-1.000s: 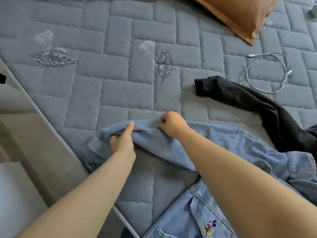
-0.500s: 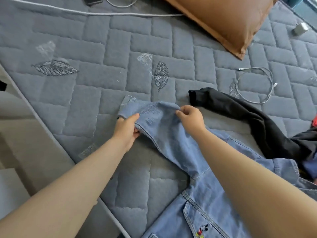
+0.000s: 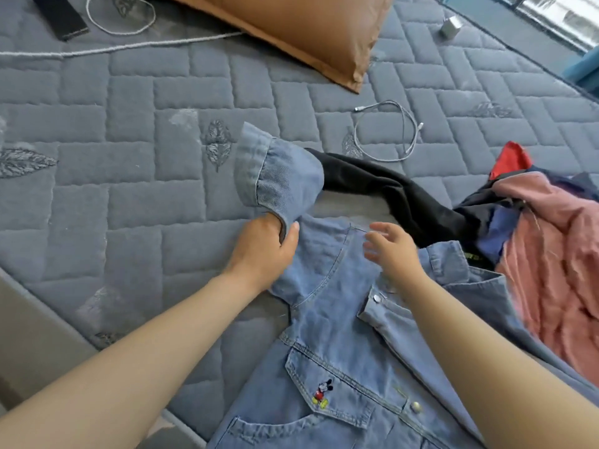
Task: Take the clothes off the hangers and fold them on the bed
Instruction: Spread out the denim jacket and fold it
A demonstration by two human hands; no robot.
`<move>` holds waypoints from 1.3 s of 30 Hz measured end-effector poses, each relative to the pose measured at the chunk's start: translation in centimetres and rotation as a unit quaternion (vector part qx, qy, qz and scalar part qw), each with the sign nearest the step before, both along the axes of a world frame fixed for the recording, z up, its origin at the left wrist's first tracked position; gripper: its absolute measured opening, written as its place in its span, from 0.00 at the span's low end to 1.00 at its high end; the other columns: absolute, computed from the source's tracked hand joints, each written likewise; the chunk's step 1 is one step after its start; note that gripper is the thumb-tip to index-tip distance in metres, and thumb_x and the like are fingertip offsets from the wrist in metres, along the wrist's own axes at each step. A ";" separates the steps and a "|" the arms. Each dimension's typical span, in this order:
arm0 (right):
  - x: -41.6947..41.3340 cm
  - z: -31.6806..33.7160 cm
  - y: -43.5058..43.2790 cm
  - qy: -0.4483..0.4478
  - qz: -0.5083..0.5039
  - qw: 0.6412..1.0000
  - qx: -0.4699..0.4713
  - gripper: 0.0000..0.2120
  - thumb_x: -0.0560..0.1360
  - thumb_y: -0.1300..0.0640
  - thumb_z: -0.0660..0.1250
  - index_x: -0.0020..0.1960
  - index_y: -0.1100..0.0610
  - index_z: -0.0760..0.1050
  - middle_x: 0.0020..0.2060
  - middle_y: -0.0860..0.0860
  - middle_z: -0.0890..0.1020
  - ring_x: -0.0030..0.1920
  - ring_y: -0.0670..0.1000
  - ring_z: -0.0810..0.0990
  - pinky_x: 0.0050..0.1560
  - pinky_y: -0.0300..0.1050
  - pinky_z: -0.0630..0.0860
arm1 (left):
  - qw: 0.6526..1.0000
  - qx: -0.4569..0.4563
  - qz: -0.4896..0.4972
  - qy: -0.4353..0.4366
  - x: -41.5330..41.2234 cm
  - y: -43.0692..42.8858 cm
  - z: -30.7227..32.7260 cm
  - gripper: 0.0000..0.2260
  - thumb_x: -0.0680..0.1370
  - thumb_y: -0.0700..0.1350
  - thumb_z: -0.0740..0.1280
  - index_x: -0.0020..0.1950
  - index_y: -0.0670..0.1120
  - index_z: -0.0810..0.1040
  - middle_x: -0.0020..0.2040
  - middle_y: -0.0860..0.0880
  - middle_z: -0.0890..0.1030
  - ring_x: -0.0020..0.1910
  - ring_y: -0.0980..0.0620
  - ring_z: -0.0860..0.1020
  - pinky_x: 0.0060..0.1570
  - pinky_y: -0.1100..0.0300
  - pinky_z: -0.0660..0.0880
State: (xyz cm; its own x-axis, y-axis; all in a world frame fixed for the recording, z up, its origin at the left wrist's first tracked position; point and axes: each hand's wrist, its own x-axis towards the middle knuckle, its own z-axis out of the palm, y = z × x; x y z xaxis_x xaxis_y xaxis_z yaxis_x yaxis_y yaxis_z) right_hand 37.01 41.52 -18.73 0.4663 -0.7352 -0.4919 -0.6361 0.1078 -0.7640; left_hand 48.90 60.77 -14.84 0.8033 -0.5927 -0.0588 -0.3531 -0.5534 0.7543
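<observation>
Gripping the denim sleeve (image 3: 278,176) over a grey quilted mattress (image 3: 129,124) is the left hand (image 3: 262,251); right hand (image 3: 392,251) hovers, splayed.

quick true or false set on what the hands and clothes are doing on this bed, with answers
1. The left hand grips the sleeve of the denim jacket. True.
2. A coiled white cable lies on the bed beyond the black garment. True.
3. The right hand pinches the black garment. False: its fingers are spread over the denim jacket and hold nothing.
4. The brown pillow lies on top of the denim jacket. False: it lies at the far side of the bed, apart from the jacket.
</observation>
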 end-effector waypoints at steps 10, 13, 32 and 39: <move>-21.6 2.9 -6.1 -0.074 -0.239 0.967 0.036 0.10 0.80 0.63 0.58 0.47 0.56 0.76 0.41 0.55 0.81 0.38 0.50 0.79 0.34 0.37 0.78 | 0.946 0.072 -0.312 -0.042 -17.7 -9.5 0.4 0.11 0.79 0.44 0.62 0.38 0.45 0.67 0.41 0.37 0.79 0.42 0.37 0.77 0.38 0.54 0.63; -27.2 3.0 -6.8 -0.055 -0.279 0.956 0.074 0.08 0.80 0.61 0.59 0.49 0.59 0.77 0.40 0.55 0.81 0.38 0.51 0.79 0.37 0.40 0.78 | 0.886 0.160 -0.432 -0.054 -22.5 -10.9 -1.5 0.06 0.80 0.46 0.60 0.46 0.44 0.69 0.50 0.40 0.79 0.49 0.39 0.77 0.42 0.54 0.65; -30.3 -4.4 -3.2 0.208 -0.186 0.959 0.043 0.23 0.72 0.48 0.72 0.59 0.61 0.72 0.55 0.56 0.79 0.56 0.58 0.78 0.52 0.49 0.75 | 0.824 0.303 -0.471 -0.083 -23.8 -8.9 -8.3 0.14 0.79 0.45 0.58 0.64 0.46 0.70 0.55 0.46 0.73 0.55 0.45 0.75 0.52 0.52 0.73; -35.2 -1.3 -5.4 0.140 -0.170 0.956 -0.192 0.13 0.77 0.55 0.64 0.36 0.52 0.65 0.31 0.45 0.73 0.33 0.48 0.70 0.33 0.48 0.61 | 0.854 0.242 -0.453 -0.080 -24.3 -10.3 -8.3 0.15 0.78 0.44 0.60 0.65 0.46 0.72 0.56 0.47 0.72 0.57 0.45 0.71 0.55 0.50 0.72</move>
